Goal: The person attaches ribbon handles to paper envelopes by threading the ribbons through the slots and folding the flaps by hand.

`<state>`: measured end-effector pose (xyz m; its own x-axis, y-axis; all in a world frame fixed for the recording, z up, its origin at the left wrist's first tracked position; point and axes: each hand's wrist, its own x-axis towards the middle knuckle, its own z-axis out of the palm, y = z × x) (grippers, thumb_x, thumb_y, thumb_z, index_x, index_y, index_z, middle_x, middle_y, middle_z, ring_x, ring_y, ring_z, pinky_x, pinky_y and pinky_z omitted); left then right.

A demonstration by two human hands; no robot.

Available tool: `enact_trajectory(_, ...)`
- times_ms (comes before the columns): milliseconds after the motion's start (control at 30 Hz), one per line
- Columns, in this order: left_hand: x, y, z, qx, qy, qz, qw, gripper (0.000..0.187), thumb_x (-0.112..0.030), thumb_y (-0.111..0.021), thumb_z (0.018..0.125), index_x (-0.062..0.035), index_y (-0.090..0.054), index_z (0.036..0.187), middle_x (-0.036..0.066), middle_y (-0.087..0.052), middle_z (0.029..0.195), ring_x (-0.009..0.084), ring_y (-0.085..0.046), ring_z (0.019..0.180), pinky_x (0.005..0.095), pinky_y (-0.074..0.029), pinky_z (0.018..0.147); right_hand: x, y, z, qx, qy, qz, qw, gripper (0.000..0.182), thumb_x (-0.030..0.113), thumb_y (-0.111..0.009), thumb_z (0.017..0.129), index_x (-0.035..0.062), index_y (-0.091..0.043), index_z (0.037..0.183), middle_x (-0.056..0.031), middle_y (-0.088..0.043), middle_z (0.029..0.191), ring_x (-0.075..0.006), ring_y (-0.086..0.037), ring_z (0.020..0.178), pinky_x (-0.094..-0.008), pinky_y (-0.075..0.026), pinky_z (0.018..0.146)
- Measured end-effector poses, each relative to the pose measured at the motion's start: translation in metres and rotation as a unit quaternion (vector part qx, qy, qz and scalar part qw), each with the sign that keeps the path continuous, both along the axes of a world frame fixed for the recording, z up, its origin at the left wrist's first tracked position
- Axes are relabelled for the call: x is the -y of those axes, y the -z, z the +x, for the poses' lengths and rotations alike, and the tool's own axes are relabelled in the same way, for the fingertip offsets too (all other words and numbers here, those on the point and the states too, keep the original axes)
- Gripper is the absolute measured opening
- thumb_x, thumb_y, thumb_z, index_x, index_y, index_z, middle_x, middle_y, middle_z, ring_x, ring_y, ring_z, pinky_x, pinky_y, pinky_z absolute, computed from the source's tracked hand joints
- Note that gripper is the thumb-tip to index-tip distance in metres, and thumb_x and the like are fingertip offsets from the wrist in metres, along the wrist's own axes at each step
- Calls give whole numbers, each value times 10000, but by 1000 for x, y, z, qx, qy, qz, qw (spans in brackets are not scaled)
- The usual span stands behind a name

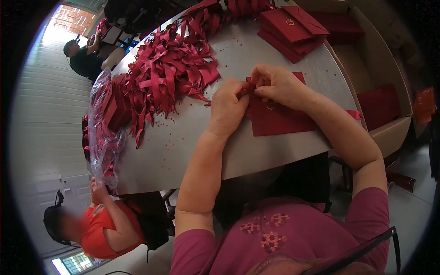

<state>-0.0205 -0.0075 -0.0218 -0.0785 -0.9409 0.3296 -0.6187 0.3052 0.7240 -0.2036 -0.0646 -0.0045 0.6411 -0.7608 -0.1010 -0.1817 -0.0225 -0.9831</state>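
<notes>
A dark red paper bag [284, 120] with a small gold emblem lies flat on the metal table [201, 156] in front of me. My left hand [229, 103] is at the bag's upper left corner, its fingers pinched together. Just right of it, my right hand [279, 87] rests over the bag's top edge, thumb and index finger also pinched. What lies between the fingertips is too small to make out. A short piece of red ribbon [353, 114] shows beside my right forearm.
Red ribbons [169, 73] form a large heap at the left. Stacked red bags [293, 30] lie at the back right, beside a cardboard box [382, 55]. Plastic wrap [101, 146] covers more bags at the left edge. Two people [114, 224] [85, 59] sit left.
</notes>
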Motion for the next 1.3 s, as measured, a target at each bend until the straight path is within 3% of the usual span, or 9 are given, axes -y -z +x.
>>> enact_trajectory(100,1,4,0,-74,-8,71,995,155,-31,-640,766,-23,-664,919,130,-616,856,302,-623,777,370,-495,691,1,0,0,-5,1,-7,1000,173,-13,-588,844,21,-510,996,-48,-577,792,-98,-574,630,-251,-524,495)
enact_trajectory(433,2,-3,0,-3,-6,73,997,111,-47,-631,771,-11,-623,875,133,-609,894,301,-613,837,376,-487,738,-2,-11,-4,-82,9,-55,995,215,-26,-628,810,7,-501,980,-62,-563,742,-122,-605,570,-271,-504,470)
enact_trajectory(500,2,-3,2,0,6,77,997,121,-1,-637,767,20,-598,880,102,-598,847,206,-587,797,315,-467,720,-2,-9,-3,-79,11,-82,993,252,-24,-656,783,1,-500,979,-65,-554,722,-138,-613,533,-276,-493,463)
enact_trajectory(700,4,-4,8,87,25,38,995,127,5,-628,763,23,-566,872,139,-577,851,271,-580,795,355,-464,720,0,-8,-4,-81,-13,-84,993,307,-9,-683,748,-7,-509,1001,-66,-552,709,-143,-625,546,-280,-496,470)
enact_trajectory(833,4,-5,9,81,35,28,996,130,4,-631,759,23,-550,858,150,-571,849,298,-576,793,371,-464,717,-1,-9,-5,-85,-19,-81,993,325,-2,-689,741,-13,-515,1015,-70,-554,703,-142,-614,535,-281,-508,488)
enact_trajectory(933,2,-6,6,75,28,29,996,144,3,-639,751,17,-610,891,124,-577,840,262,-582,789,350,-463,712,0,-5,-6,-89,-31,-106,990,307,-15,-658,764,-11,-524,1040,-76,-572,749,-131,-614,567,-277,-519,507)
enact_trajectory(1000,-3,-6,2,-47,17,64,997,189,-2,-645,751,2,-676,938,86,-586,835,205,-585,779,316,-462,704,0,-4,-5,-46,-14,-23,999,255,-4,-603,819,-9,-529,1063,-76,-587,812,-113,-614,611,-266,-524,524)
enact_trajectory(1100,-4,-6,-3,-7,-7,63,998,223,2,-642,759,-4,-708,972,58,-597,844,159,-584,776,283,-461,701,1,-9,-7,-26,-31,8,999,203,16,-546,873,-2,-533,1074,-66,-593,862,-100,-617,655,-253,-527,540)
enact_trajectory(1300,-3,-4,-2,-65,7,70,995,182,30,-619,779,19,-689,946,67,-604,851,170,-591,772,274,-465,695,4,-15,-9,-30,-52,31,998,180,21,-526,896,16,-524,1076,-52,-597,855,-99,-624,677,-248,-529,540)
